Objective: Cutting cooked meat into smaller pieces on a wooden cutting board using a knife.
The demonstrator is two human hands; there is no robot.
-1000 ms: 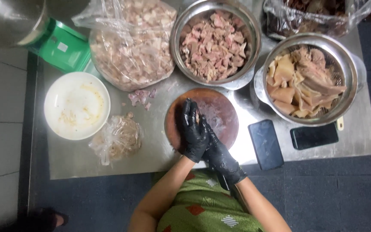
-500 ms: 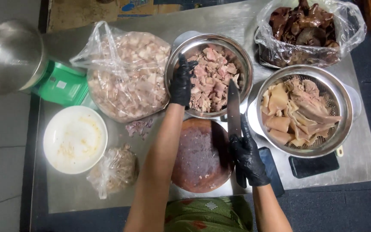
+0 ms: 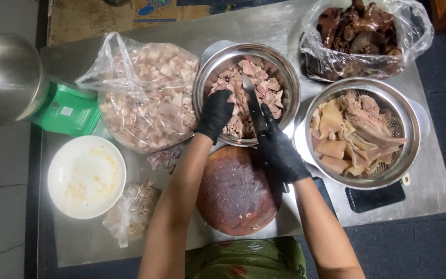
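Chopped pale-pink meat pieces [image 3: 256, 95] filled the round steel bowl [image 3: 285, 72] at table's far edge; round wooden chopping board [image 3: 236, 191] lay bare. Black-gloved left hand [image 3: 215, 113] cupped on meat; right hand [image 3: 280, 147] gripped steel knife [image 3: 254, 106].

Your 2 hands wear matt black rubbery gloves [image 3: 280, 147]. The steel bowl [image 3: 285, 77] shines glossy; the round wooden board [image 3: 236, 194] looks rough, wet; the knife blade [image 3: 254, 106] is smooth metal.
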